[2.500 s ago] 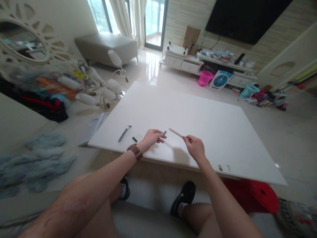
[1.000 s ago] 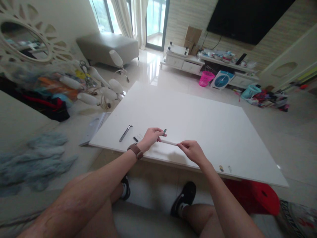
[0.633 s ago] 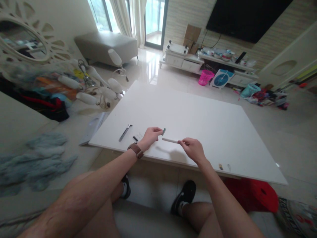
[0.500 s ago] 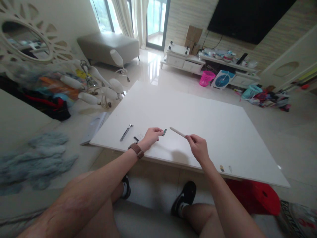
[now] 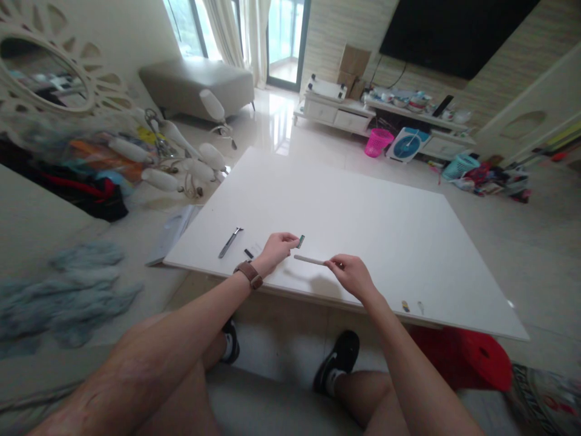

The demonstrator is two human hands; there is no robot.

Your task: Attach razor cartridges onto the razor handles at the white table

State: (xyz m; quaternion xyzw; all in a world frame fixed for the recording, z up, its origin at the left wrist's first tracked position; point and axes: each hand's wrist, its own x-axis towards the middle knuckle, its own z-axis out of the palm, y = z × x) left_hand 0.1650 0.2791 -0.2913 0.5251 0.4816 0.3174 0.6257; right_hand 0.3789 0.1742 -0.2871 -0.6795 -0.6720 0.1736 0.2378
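My left hand (image 5: pixel 275 251), with a brown strap on its wrist, pinches a small dark green piece (image 5: pixel 300 241) just above the near edge of the big white board (image 5: pixel 363 218). My right hand (image 5: pixel 353 277) is closed on one end of a thin white stick (image 5: pixel 309 260), which points left toward the left hand's fingers. The stick's tip lies a little below the green piece, not touching it. A grey metal tool (image 5: pixel 229 242) and a small black piece (image 5: pixel 248 254) lie on the board left of my left hand.
Two tiny pieces (image 5: pixel 410 307) lie near the board's front edge at right. A red stool (image 5: pixel 467 357) stands under that corner. A white chandelier (image 5: pixel 177 163) and a clear sheet (image 5: pixel 172 230) lie on the floor at left. My shoes (image 5: pixel 338 360) rest below the board.
My right hand has swung the white stick back down and leftward, from pointing up and away to lying level near the left hand's fingers. The left hand has stayed put with the green piece.
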